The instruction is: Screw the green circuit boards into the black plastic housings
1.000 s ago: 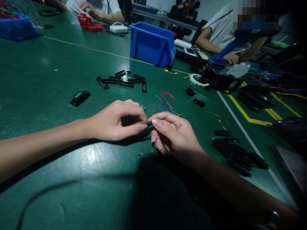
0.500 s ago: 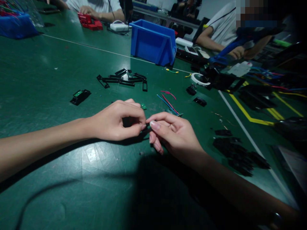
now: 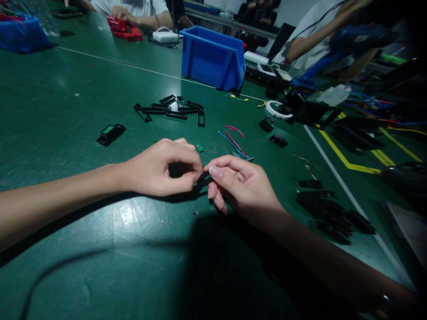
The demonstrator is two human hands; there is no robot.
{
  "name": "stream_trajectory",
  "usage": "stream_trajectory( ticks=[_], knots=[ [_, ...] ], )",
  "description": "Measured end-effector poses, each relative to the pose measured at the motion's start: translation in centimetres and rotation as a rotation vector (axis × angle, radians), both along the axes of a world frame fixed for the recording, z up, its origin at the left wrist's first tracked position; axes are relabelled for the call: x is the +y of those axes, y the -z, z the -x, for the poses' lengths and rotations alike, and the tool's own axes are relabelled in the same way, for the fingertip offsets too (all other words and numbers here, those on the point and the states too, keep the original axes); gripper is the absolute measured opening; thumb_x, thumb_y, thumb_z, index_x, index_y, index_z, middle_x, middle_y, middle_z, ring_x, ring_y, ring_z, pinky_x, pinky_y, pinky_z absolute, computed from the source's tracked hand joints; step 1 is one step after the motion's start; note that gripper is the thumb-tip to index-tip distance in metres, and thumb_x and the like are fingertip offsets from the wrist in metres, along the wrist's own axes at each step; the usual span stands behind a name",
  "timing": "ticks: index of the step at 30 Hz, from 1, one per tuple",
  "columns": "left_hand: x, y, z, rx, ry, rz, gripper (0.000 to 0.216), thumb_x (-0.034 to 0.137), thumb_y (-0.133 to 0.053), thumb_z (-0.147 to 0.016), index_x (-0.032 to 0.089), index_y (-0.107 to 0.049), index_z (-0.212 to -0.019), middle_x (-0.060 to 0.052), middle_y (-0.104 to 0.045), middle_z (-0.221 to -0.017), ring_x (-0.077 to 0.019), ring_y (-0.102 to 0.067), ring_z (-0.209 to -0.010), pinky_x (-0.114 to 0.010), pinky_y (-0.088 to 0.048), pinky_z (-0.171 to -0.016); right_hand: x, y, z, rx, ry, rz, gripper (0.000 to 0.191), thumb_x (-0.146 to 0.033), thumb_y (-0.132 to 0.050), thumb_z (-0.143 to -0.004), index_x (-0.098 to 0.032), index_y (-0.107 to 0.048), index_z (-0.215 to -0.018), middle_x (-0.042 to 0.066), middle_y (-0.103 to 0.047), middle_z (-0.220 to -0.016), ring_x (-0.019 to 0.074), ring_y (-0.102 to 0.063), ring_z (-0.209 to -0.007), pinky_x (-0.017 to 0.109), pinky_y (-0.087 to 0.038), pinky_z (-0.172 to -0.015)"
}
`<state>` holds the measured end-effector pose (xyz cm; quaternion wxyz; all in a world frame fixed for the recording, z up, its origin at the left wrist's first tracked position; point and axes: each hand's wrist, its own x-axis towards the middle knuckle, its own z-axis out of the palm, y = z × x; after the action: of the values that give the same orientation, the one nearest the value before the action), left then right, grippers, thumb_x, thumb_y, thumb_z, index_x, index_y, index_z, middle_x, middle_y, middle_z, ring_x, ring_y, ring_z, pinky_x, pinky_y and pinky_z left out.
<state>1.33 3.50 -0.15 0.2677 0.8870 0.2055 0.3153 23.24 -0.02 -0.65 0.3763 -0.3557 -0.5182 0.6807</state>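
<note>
Between my hands is a small black plastic part [image 3: 204, 180], mostly covered by fingers. My left hand [image 3: 167, 168] is closed in a pinch on its left end. Thumb and forefinger of my right hand [image 3: 242, 184] pinch its right end. Just beyond the left fingers lies a small green circuit board [image 3: 199, 147]. Red and blue wires [image 3: 235, 144] with a bit of green board rest beyond my right hand. Farther off are several black rectangular frames [image 3: 171, 109] in a loose group. A black housing with a green board in it [image 3: 111, 134] sits to the left.
A blue bin [image 3: 212, 58] stands at the back. Black parts [image 3: 325, 211] are heaped at right, near yellow tape lines [image 3: 347, 155]. A white ring [image 3: 278, 110] lies by dark equipment. Across the table, a person's hand is at a red object [image 3: 124, 29]; another person sits at right.
My fingers have shifted slightly, and more of the black part shows between them. At the back right, the other person's arm has risen.
</note>
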Motion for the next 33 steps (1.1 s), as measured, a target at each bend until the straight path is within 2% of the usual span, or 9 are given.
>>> stream_trajectory(
  ticks=[9,17,24,33],
  knots=[
    [-0.04,-0.01,-0.07,0.004,-0.013,-0.004,0.013,0.016,-0.068,-0.092,0.013,-0.071,-0.080,0.001,-0.064,-0.068,-0.0105,-0.056,-0.066,-0.030,-0.043,-0.077,-0.17,-0.30,-0.02,-0.022,-0.022,0.013,0.031,-0.042,-0.083,-0.088,-0.016,-0.068,-0.097,-0.005,-0.070,-0.061,0.0048,-0.059,-0.044,0.013,-0.049,-0.042],
    [-0.05,0.02,0.01,0.021,-0.019,-0.003,0.011,0.008,-0.065,-0.086,0.015,-0.071,-0.079,0.003,-0.063,-0.067,-0.0108,-0.055,-0.066,-0.030,-0.044,-0.077,-0.15,-0.39,0.08,-0.050,-0.018,0.003,0.034,-0.044,-0.083,-0.087,-0.016,-0.067,-0.096,-0.005,-0.069,-0.061,0.0051,-0.058,-0.044,0.014,-0.049,-0.042],
    [-0.03,0.11,-0.08,0.000,-0.011,-0.002,0.013,0.016,-0.069,-0.089,0.017,-0.068,-0.076,0.004,-0.062,-0.065,-0.0095,-0.054,-0.063,-0.029,-0.043,-0.076,-0.27,-0.53,0.15,-0.066,-0.015,0.005,0.033,-0.044,-0.083,-0.087,-0.016,-0.068,-0.095,-0.004,-0.069,-0.061,0.0058,-0.058,-0.044,0.015,-0.049,-0.042],
    [-0.09,-0.04,-0.01,0.015,-0.003,-0.002,0.012,0.012,-0.066,-0.088,0.016,-0.068,-0.076,0.004,-0.061,-0.064,-0.0101,-0.054,-0.063,-0.030,-0.043,-0.077,-0.26,-0.47,0.13,-0.058,-0.031,-0.005,0.030,-0.042,-0.082,-0.089,-0.016,-0.068,-0.096,-0.005,-0.069,-0.063,0.0047,-0.059,-0.045,0.014,-0.049,-0.043]
  ],
)
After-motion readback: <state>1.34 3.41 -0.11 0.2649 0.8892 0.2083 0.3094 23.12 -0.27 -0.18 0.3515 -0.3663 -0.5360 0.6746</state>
